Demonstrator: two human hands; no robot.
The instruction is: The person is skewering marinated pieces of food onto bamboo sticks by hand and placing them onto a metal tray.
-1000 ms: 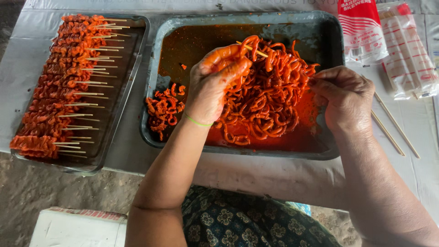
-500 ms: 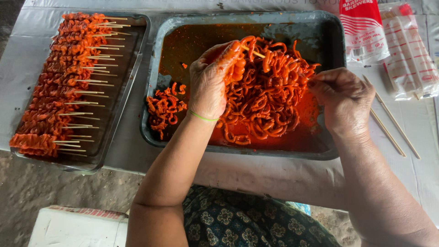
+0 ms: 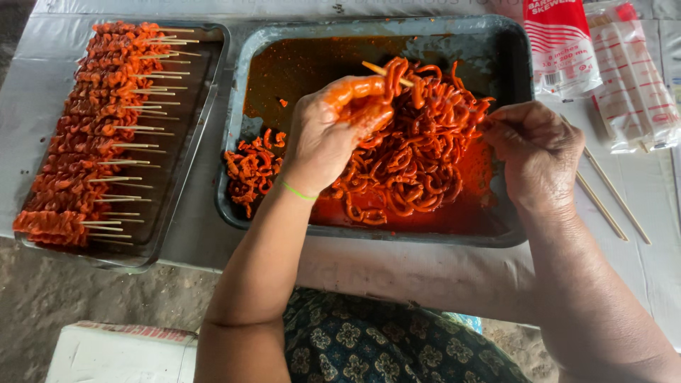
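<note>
The left hand (image 3: pixel 333 138), coated in orange sauce, has its fingers clamped on a strip of marinated meat (image 3: pixel 397 74) threaded onto a bamboo skewer (image 3: pixel 376 69), above the metal pan (image 3: pixel 237 106) on the desk (image 3: pixel 397 269). The right hand (image 3: pixel 535 152) grips the skewer's far end, fingers together. Finished skewers (image 3: pixel 92 128) fill the left tray (image 3: pixel 191 149).

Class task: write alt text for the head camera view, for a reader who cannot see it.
Two sauce-smeared hands, left and right, thread orange marinated strips onto a skewer over a grey tray. A second tray to the left holds finished skewers.
</note>
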